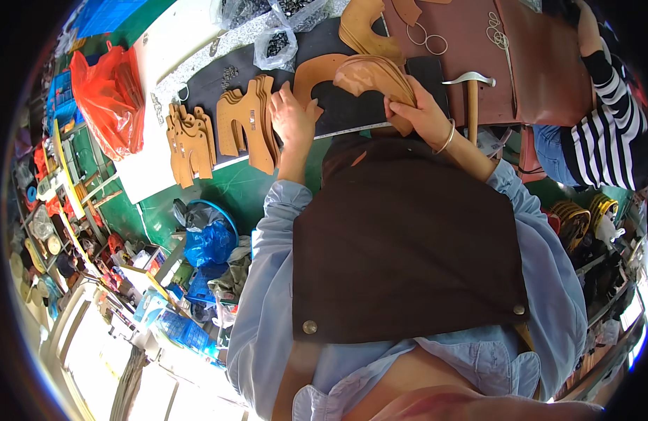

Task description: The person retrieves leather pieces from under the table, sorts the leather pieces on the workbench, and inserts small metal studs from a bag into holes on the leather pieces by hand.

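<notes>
My right hand (pixel 423 116) grips a fanned stack of curved tan leather pieces (pixel 374 74) by its right end, thumb on top. My left hand (pixel 293 118) is open, fingers spread, at the right edge of a stack of tan cut leather pieces (pixel 248 116); I cannot tell whether it touches them. Between my hands, a single curved leather piece (pixel 314 70) lies on the dark mat (pixel 332 41). Farther left stands another stack of notched leather pieces (pixel 190 144). Behind the held stack lies one more pile of curved leather pieces (pixel 362 29).
A hammer (pixel 472 98) lies right of my right hand, near scissors (pixel 498 31) and metal rings (pixel 427 39). Plastic bags of small dark parts (pixel 276 48) sit at the back. A red plastic bag (pixel 110 98) is at left. A person in a striped top (pixel 604 133) is at right.
</notes>
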### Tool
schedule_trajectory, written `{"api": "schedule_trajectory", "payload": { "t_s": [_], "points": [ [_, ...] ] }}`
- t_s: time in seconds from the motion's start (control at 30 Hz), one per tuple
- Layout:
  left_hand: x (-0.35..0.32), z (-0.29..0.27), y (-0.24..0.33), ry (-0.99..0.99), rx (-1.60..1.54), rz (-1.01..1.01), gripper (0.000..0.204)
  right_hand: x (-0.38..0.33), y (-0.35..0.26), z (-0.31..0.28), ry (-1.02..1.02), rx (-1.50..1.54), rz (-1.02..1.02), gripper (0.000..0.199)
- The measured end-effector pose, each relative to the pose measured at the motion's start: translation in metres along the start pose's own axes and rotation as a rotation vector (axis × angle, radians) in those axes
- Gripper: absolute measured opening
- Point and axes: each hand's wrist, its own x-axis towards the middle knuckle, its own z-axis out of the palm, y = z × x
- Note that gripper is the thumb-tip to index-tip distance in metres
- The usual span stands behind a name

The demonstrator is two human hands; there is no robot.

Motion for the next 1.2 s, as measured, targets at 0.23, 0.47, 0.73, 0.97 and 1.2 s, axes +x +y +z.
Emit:
{"api": "schedule_trajectory", "payload": {
  "t_s": [0.23, 0.47, 0.73, 0.97, 1.2],
  "points": [
    [0.007, -0.014, -0.018, -0.306, -0.77, -0.504, 0.018, -0.006, -0.006, -0.009, 0.177, 0.314, 0.09, 0.02],
    [0.005, -0.065, 0.091, -0.426, -0.938, -0.367, 0.017, -0.003, -0.012, 0.032, 0.137, 0.019, 0.14, 0.037],
    [0.005, -0.092, 0.103, -0.557, -1.433, -0.458, 0.019, -0.017, -0.027, 0.045, 0.131, -0.361, -0.299, 0.042],
    [0.014, -0.112, 0.115, -0.446, -1.296, -0.372, 0.038, -0.028, -0.042, 0.058, 0.136, -0.458, -0.453, 0.044],
    [0.017, -0.115, 0.119, -0.411, -1.231, -0.339, 0.038, -0.029, -0.038, 0.06, 0.145, -0.369, -0.437, 0.049]
  ]
}}
